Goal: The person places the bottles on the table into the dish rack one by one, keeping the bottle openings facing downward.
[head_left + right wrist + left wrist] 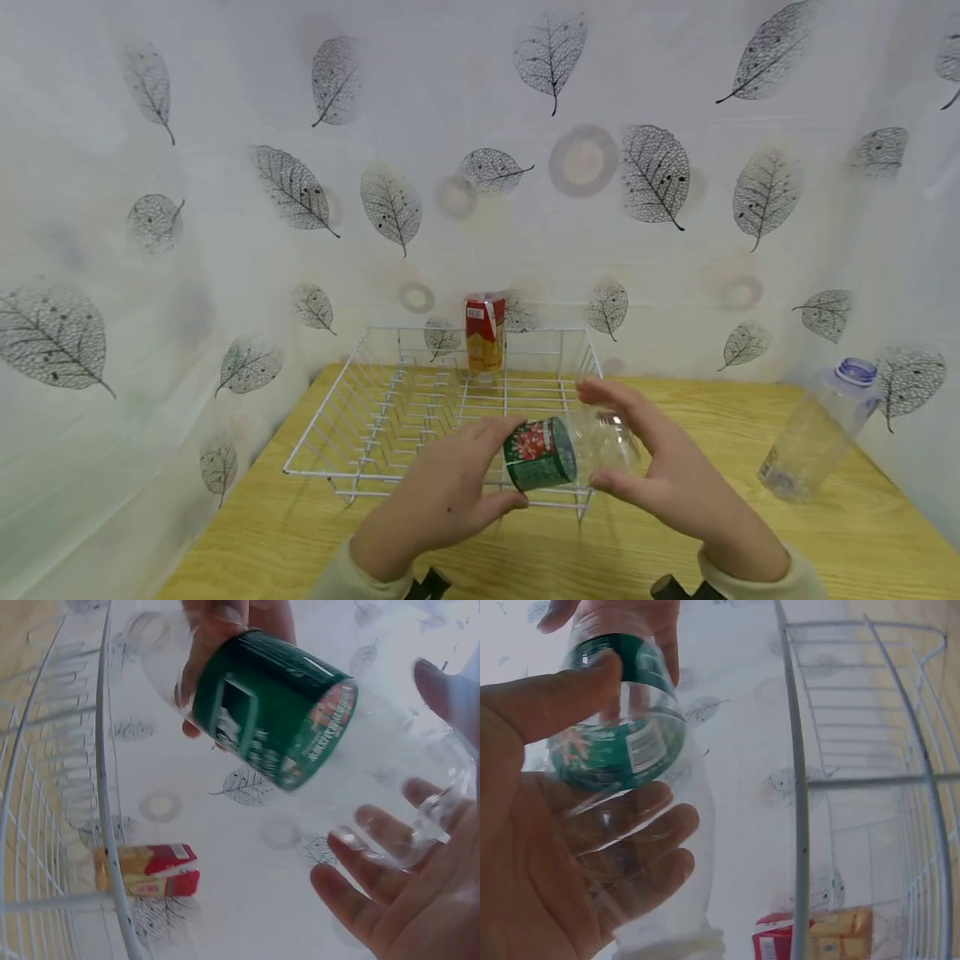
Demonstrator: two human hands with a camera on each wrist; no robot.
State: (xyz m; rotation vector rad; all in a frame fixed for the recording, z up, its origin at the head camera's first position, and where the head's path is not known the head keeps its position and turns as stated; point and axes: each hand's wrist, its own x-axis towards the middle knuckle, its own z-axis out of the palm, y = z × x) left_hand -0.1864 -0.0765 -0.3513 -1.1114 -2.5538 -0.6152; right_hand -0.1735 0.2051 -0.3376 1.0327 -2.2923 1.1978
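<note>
Here, you face a yellow wood-grained table (712,417) before a white sheet (465,92) printed with skeletal grey leaves. A white wire rack (322,474) sits left of centre, a red-and-gold container (483,333) upright at its back; a translucent, purple-necked bottle (813,437) is at lower right. Low in the centre, your left hand (457,483) grips a clear, green-labelled cylindrical bottle (536,454); your right hand's (667,471) fingers spread loosely about its transparent base, contact unclear.

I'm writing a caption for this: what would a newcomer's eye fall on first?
First, the green-labelled bottle, held sideways in the left hand, its base toward the right hand. Then the red-and-yellow container at the back of the white rack.
</note>
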